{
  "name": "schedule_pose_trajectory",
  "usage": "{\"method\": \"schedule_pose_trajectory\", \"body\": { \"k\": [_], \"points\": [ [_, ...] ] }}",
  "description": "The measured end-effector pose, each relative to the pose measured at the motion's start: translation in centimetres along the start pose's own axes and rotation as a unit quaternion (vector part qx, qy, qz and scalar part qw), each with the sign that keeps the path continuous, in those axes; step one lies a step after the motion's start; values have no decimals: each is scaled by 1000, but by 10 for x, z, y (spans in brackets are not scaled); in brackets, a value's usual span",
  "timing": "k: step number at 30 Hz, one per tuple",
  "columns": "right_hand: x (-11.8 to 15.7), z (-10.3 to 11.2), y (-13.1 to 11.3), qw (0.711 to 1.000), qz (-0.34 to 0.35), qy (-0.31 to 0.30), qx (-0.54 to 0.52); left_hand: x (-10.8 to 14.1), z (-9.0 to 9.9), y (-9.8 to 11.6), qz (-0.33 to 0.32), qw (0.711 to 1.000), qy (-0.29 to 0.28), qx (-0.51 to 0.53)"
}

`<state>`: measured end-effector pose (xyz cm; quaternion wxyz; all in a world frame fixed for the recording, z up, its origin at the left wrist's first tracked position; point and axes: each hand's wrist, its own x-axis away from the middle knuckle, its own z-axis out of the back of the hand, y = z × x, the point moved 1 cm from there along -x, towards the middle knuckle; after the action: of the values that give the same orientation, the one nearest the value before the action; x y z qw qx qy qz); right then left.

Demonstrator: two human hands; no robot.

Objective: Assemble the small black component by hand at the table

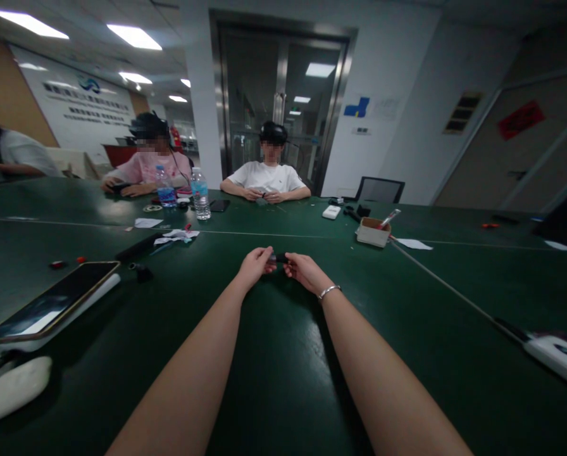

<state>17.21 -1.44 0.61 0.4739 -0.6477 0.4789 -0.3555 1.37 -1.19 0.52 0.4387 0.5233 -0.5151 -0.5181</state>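
A small dark object [280, 258] is held between my two hands, just above the green table [283, 354]. My left hand [257, 267] pinches its left end, which looks greyish, between thumb and fingers. On the right end, which is black, the thumb and fingers of my right hand [306, 271] are closed. A silver bracelet [330, 291] circles my right wrist. The object is too small to make out what it is.
At the left lie a phone [56, 301], a white rounded item [16, 387] and crumpled paper [176, 236]. Two bottles [200, 196] stand farther back. A small box [373, 235] and a power strip [559, 354] are on the right. People sit across the table.
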Motion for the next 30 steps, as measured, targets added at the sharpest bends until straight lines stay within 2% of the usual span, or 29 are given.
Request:
{"method": "schedule_pose_trajectory", "body": {
  "k": [2,7,10,15,19,30],
  "points": [
    [0,-1,0,1000,5,-2,8,-1,-1,-1,-11,999,2,-30],
    [1,-3,-1,1000,3,6,8,-1,1,-3,-114,993,-3,-37],
    [1,-2,-2,1000,-3,11,-5,0,3,-1,-140,989,-13,-38],
    [1,2,-2,999,-15,25,-28,4,4,3,-122,991,-30,-43],
    [-1,3,-1,999,-13,20,-24,3,3,1,-117,991,-19,-58],
    [2,-1,-2,1000,-2,-2,4,2,2,-6,-82,985,-11,-154]
  ]
}}
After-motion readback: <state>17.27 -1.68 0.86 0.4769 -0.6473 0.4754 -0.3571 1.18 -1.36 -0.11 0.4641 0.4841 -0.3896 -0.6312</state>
